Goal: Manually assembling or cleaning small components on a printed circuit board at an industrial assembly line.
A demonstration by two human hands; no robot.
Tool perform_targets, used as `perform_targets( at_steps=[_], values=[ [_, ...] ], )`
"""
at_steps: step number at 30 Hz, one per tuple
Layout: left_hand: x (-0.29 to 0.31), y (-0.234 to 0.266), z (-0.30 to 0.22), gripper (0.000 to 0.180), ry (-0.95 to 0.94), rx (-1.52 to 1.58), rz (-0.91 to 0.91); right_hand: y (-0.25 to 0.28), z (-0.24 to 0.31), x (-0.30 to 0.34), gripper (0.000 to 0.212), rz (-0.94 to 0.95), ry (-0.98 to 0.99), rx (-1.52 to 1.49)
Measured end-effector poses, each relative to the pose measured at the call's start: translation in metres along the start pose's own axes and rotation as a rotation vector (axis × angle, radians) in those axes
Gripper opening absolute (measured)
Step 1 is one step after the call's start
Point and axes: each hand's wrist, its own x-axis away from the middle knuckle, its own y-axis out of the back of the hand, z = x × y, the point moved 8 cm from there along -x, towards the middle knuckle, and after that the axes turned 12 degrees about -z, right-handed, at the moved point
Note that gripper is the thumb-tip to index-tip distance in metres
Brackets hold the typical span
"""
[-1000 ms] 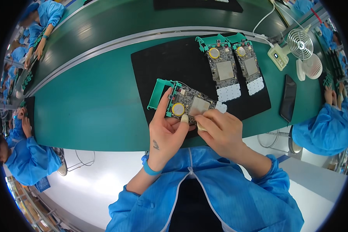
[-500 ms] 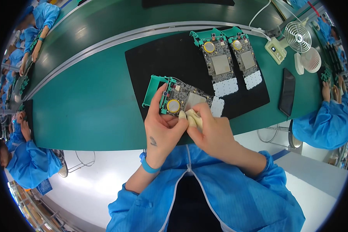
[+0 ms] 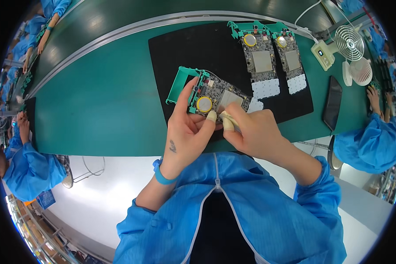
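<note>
My left hand [image 3: 182,136] holds a circuit board [image 3: 218,91] tilted above the black mat, its index finger along the green plastic housing [image 3: 179,86] at the board's left end. The thumb, in a cream finger cot, lies by a round yellow-rimmed coin cell [image 3: 204,104]. My right hand [image 3: 258,131] is closed in a pinch at the board's near edge, below the square metal shield [image 3: 229,99]. Cream finger cots cover its fingertips too; whatever sits between them is hidden. A white perforated piece [image 3: 255,104] shows at the board's right end.
Two similar boards [image 3: 262,61] [image 3: 291,60] lie on the black mat [image 3: 171,48] at the back right. Right of them are a dark phone [image 3: 332,103] and two small fans [image 3: 349,42] [image 3: 361,71]. Co-workers in blue sit at both sides [image 3: 39,176] [image 3: 365,145].
The whole view has shifted, so the table and boards appear higher. My right hand's fingers have turned slightly and stay pinched at the board's near edge; my left hand keeps its hold.
</note>
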Motion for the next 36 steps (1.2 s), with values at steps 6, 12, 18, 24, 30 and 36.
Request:
perform_targets(
  at_steps=[6, 12, 18, 24, 30, 36],
  values=[
    [0.002, 0.001, 0.0, 0.066, -0.012, -0.057, 0.004, -0.003, -0.005, 0.005, 0.023, 0.016, -0.142, -0.071],
    [0.001, -0.001, -0.002, 0.066, -0.016, -0.052, -0.006, -0.003, -0.01, 0.005, 0.024, 0.046, -0.182, -0.089],
    [-0.001, -0.006, 0.0, 0.07, -0.043, -0.044, -0.014, -0.004, -0.001, 0.007, 0.023, -0.023, -0.156, 0.025],
    [-0.003, -0.005, -0.004, 0.073, -0.07, -0.057, -0.047, -0.003, -0.012, 0.005, 0.023, 0.024, -0.272, -0.158],
    [-0.018, 0.01, -0.009, 0.066, -0.166, -0.166, -0.113, 0.007, -0.005, -0.009, 0.034, -0.041, 0.039, -0.298],
    [-0.022, 0.021, -0.002, 0.068, -0.088, -0.117, -0.013, 0.009, 0.005, -0.015, 0.032, 0.095, 0.189, -0.155]
  ],
)
